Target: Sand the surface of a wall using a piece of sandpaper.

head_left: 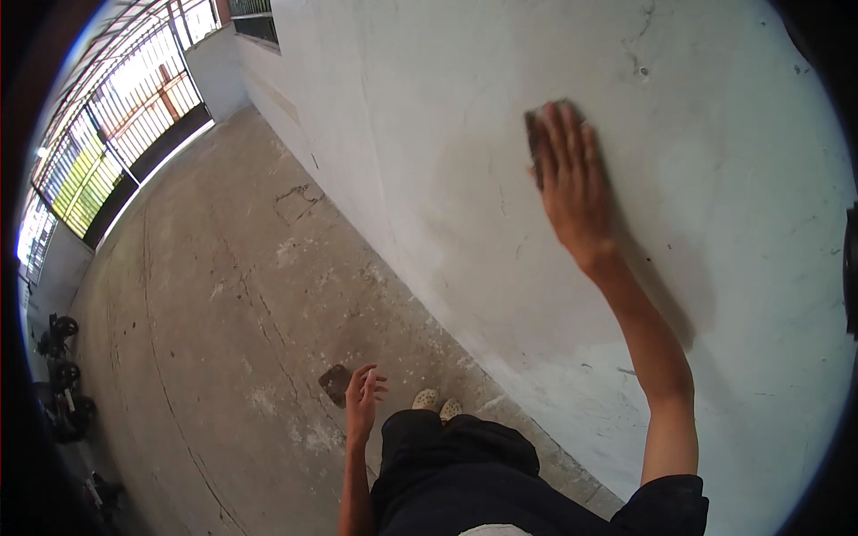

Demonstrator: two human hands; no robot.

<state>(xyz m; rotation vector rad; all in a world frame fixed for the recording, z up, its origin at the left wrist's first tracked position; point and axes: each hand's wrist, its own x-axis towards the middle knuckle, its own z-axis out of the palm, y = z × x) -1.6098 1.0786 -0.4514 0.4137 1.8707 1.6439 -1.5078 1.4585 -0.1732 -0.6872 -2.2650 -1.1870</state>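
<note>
Grey-brown and flat, a sanding-type pad (534, 138) lies against the white wall under the right hand (572, 192), which is spread flat over it, fingers extended close together and pointing up the wall. The pad's dark edge shows to the left of the index finger and past the fingertips; its exact material is hard to tell. The right arm reaches up from a dark short sleeve (666, 505), casting a soft shadow on the painted wall (465, 223). The left hand (365, 393) hangs low above the floor, fingers loosely bent and apart, with nothing visible in its grasp. Just beside it in the view is a dark brown squarish plate (334, 385); whether the two touch cannot be told.

Below, pale perforated clogs (426, 399) stand near the foot of the wall, in front of black shorts (460, 435). Cracks run along the worn concrete floor (206, 286). Higher on the wall, near the pad, is a small chipped hole (643, 73). Dark wheeled vehicles (67, 411) stand at the far left, and a barred metal gate (147, 98) closes off the far end, bright outside.
</note>
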